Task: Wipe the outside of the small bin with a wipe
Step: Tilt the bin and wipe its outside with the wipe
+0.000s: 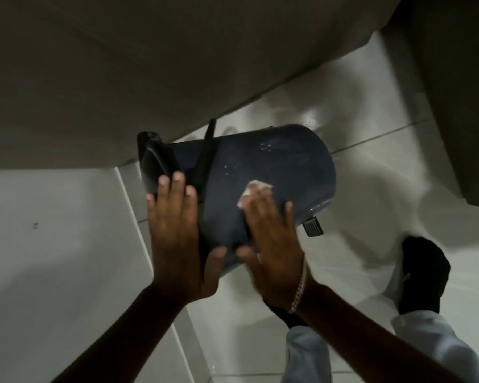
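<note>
A small dark blue pedal bin (274, 167) is tipped on its side above the floor, lid end to the left, base and black pedal (313, 227) to the right. My left hand (174, 230) lies flat against the bin near its lid and black handle band, fingers spread, steadying it. My right hand (268, 233) presses a crumpled white wipe (253, 190) against the bin's curved side; only the wipe's top edge shows past my fingertips. Wet streaks shine on the bin's upper surface.
The floor is glossy white tile (385, 167). A grey-brown wall or cabinet face (122, 64) fills the top left, and another dark panel (459, 92) stands at the right. My feet in black socks (423, 272) and pale trouser legs are at the lower right.
</note>
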